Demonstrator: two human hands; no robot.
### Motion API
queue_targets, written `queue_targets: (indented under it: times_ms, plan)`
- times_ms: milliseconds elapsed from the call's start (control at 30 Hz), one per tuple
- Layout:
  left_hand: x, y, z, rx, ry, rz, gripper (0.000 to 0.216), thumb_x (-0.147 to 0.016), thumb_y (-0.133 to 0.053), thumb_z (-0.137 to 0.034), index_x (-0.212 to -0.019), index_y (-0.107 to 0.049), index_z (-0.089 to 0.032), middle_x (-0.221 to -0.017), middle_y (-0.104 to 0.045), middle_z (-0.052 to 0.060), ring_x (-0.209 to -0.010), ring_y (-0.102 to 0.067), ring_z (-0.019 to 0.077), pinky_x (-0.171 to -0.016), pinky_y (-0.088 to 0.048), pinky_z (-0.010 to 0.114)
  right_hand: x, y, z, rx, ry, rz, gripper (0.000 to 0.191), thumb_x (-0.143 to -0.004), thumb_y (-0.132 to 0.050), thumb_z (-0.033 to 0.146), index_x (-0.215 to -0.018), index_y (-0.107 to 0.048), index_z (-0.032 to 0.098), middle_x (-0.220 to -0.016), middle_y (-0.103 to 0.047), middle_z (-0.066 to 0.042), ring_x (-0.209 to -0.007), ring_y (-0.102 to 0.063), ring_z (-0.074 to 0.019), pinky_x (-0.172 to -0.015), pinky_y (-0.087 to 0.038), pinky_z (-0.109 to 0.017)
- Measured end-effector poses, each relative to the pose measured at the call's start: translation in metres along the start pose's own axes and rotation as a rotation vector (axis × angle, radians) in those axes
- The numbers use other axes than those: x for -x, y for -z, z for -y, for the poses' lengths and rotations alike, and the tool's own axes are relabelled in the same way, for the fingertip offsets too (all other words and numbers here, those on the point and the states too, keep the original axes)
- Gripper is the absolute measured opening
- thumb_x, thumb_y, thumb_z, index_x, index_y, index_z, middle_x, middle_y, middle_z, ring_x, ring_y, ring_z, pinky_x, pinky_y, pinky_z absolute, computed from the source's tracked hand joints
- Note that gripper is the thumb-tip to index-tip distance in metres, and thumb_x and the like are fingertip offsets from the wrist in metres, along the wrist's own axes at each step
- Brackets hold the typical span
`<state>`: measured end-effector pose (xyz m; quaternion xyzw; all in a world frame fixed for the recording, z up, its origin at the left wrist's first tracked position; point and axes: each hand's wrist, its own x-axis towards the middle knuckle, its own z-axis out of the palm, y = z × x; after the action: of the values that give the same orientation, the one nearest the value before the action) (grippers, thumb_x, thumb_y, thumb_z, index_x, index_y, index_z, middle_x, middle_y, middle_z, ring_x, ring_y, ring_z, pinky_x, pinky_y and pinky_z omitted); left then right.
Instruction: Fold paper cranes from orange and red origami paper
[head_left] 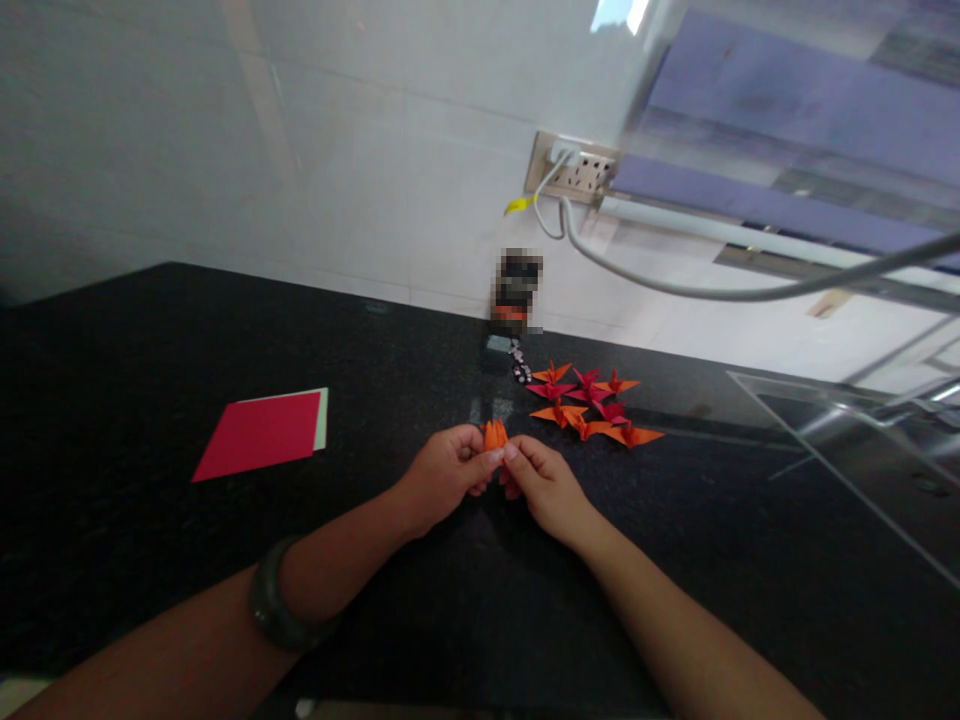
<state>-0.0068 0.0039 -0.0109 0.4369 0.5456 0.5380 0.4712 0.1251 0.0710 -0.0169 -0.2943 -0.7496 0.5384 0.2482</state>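
Between my two hands is a small piece of folded orange paper (495,434), held up over the dark countertop. My left hand (450,468) pinches it from the left with thumb and fingers. From the right, my right hand (541,482) pinches its lower edge, and the two thumb tips nearly meet. Part of the paper is hidden behind the fingers. Just beyond my right hand stands a group of several folded paper cranes (591,394), some orange and some red. A dark bangle circles my left forearm.
Red square paper sheets (259,435) lie at the left, with a pale green one beneath. A phone-like object (516,290), blurred out, leans on the tiled wall, a beaded strap (519,362) before it. A cable (675,290) hangs from the wall socket (574,168). A sink (862,430) is at right.
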Motion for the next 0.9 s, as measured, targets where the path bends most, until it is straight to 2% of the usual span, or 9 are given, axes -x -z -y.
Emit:
queue_targets:
  times_ms: [300, 500, 800, 900]
  plan:
    - [-0.002, 0.0001, 0.0052, -0.006, -0.018, 0.024, 0.029, -0.071, -0.06, -0.041, -0.065, -0.047, -0.015, -0.048, -0.049, -0.006, -0.043, -0.044, 0.0065, -0.044, -0.034, 0.019, -0.0003, 0.0002, -0.0023, 0.024, 0.022, -0.022, 0.028, -0.081, -0.047, 0.042, -0.069, -0.048, 0.016, -0.057, -0.046, 0.004, -0.048, -0.043, -0.0077, -0.047, -0.034, -0.02]
    - [0.0, -0.0005, 0.0038, -0.038, -0.054, 0.089, 0.029, -0.074, -0.055, -0.043, -0.067, -0.048, -0.015, -0.048, -0.049, -0.006, -0.043, -0.044, 0.0068, -0.044, -0.033, 0.02, 0.0018, 0.0015, 0.0037, -0.021, 0.005, -0.037, 0.025, -0.079, -0.048, 0.039, -0.065, -0.043, 0.018, -0.051, -0.044, 0.005, -0.047, -0.041, -0.008, -0.047, -0.032, -0.021]
    - [0.0007, -0.0018, -0.0003, -0.017, -0.084, 0.17, 0.027, -0.078, -0.052, -0.041, -0.071, -0.05, -0.014, -0.053, -0.052, -0.004, -0.044, -0.043, 0.0063, -0.045, -0.034, 0.02, 0.0021, 0.0029, 0.0031, -0.061, 0.009, 0.103, 0.033, -0.082, -0.042, 0.041, -0.06, -0.045, 0.017, -0.051, -0.046, 0.003, -0.046, -0.043, -0.0083, -0.049, -0.034, -0.022]
    - [0.0007, -0.0009, 0.0003, -0.044, -0.079, 0.217, 0.03, -0.08, -0.048, -0.043, -0.071, -0.052, -0.014, -0.051, -0.05, -0.004, -0.044, -0.042, 0.0068, -0.045, -0.033, 0.02, 0.0019, 0.0032, 0.0028, -0.052, 0.019, 0.077, 0.033, -0.081, -0.044, 0.041, -0.059, -0.046, 0.016, -0.05, -0.046, 0.003, -0.046, -0.043, -0.0081, -0.048, -0.034, -0.021]
